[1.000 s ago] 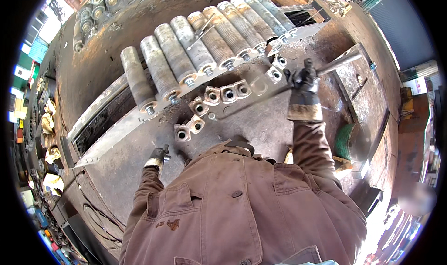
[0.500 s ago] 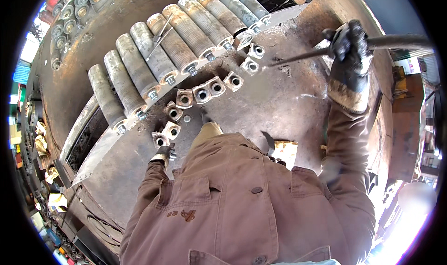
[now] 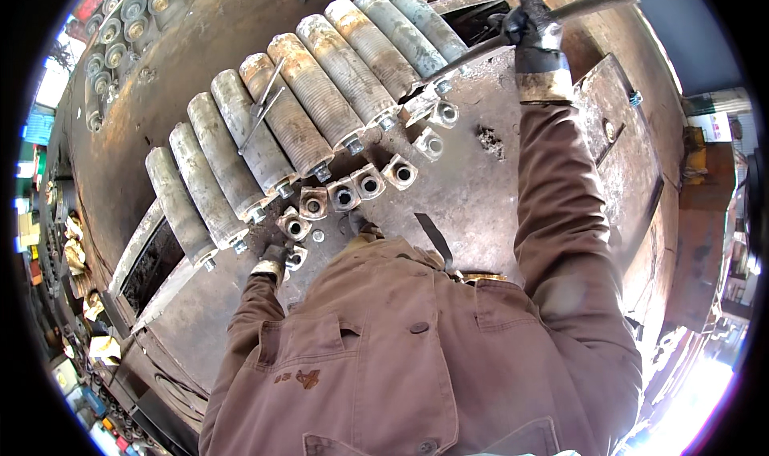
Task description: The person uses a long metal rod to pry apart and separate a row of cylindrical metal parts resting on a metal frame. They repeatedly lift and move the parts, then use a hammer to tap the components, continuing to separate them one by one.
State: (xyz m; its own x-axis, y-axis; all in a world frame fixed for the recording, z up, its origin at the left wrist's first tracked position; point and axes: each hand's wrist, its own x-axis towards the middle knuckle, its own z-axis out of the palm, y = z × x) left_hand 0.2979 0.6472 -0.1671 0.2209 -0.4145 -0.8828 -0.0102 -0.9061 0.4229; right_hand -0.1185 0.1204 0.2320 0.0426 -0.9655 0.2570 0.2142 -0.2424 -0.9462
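Observation:
My gloved right hand (image 3: 535, 36) is raised at the upper right, closed round a long dark pry bar (image 3: 597, 3). The bar slants down to the left, and its thin end reaches a tilted square metal end piece (image 3: 420, 105) at the end of a roller. My gloved left hand (image 3: 272, 261) is low on the left, against a square metal piece with a round hole (image 3: 295, 257); its fingers are too dark to make out. Several similar holed pieces (image 3: 369, 185) form a curved line in front of a row of worn steel rollers (image 3: 318, 92) with shaft ends facing me.
A pair of thin metal rods (image 3: 262, 118) lies across the rollers. More rollers (image 3: 114, 54) are stacked at the far left. A dark slot (image 3: 144, 257) opens beside the left end of the row. A steel plate (image 3: 621, 148) lies beyond my right arm.
My right hand has swung up and left with the pry bar, bringing its thin end to the tilted end piece. My left hand has shifted slightly left, over the nearest holed pieces.

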